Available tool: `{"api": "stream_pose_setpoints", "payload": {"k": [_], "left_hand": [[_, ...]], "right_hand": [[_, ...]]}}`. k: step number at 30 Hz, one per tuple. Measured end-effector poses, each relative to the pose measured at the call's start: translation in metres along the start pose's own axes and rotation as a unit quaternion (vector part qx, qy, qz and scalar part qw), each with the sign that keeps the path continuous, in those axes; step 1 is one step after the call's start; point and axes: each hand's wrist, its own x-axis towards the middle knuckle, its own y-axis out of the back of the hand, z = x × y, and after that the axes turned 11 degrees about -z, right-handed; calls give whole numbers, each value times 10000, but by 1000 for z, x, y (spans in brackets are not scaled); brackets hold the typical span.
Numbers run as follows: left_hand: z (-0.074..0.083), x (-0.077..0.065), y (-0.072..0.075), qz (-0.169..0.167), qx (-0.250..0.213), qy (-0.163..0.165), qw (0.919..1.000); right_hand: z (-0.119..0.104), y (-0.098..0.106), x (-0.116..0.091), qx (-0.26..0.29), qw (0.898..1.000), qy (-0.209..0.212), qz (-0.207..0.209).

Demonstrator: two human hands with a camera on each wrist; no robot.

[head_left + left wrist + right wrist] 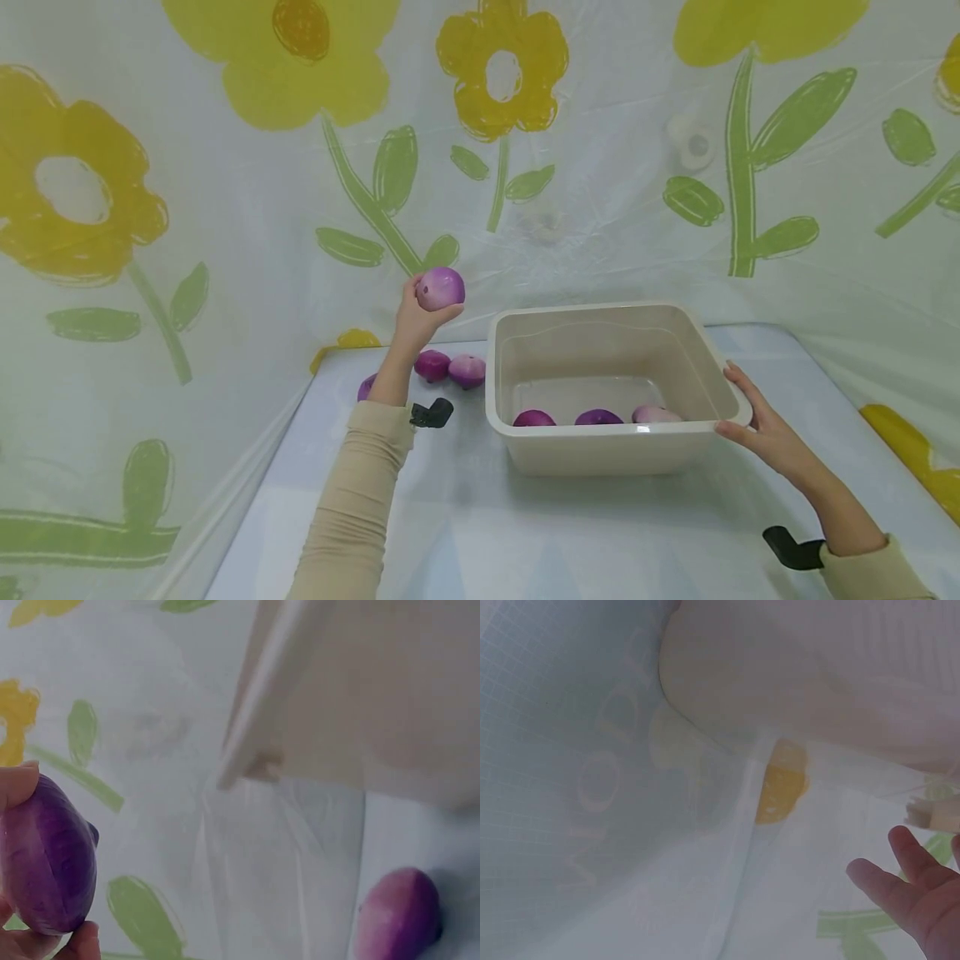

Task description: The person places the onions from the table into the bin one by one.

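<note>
My left hand (422,321) holds a red onion (441,288), raised above the far edge of the table and left of a beige plastic basin (600,446). Fingertips grip the onion (49,859) at its ends in the left wrist view. At the basin's right front corner, my right hand (768,433) grips the rim with thumb and fingers. Some of its fingers (889,889) stretch out straight below the rim in the right wrist view. Inside the basin are a dark onion (534,418), a purple onion (598,417) and a pale onion (656,414), partly hidden by the front wall.
On the table (480,533), left of the basin, lie a dark red onion (432,365) and a lighter onion (467,372). Another onion (365,387) is partly hidden behind my left forearm. A flower-printed curtain (600,208) hangs behind and beside the table.
</note>
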Motion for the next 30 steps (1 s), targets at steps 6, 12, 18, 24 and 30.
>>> {"api": "stream_pose_setpoints", "payload": {"k": [6,12,18,24,30], "left_hand": [[21,1,-19,-264,-88,-216,9994],[33,0,-41,-541,-141,-325,9979],[40,-1,-62,-822,-13,-372,9959],[45,0,-83,-1272,186,-408,9909],[51,-2,-101,-1644,220,-342,9856]], "right_hand": [[-1,0,-1,-119,9999,101,19],[-1,0,-2,-166,9996,202,45],[-1,1,-1,-49,9999,106,-8],[-1,1,-1,18,10000,70,-21],[-1,0,0,28,10000,45,-35]]}}
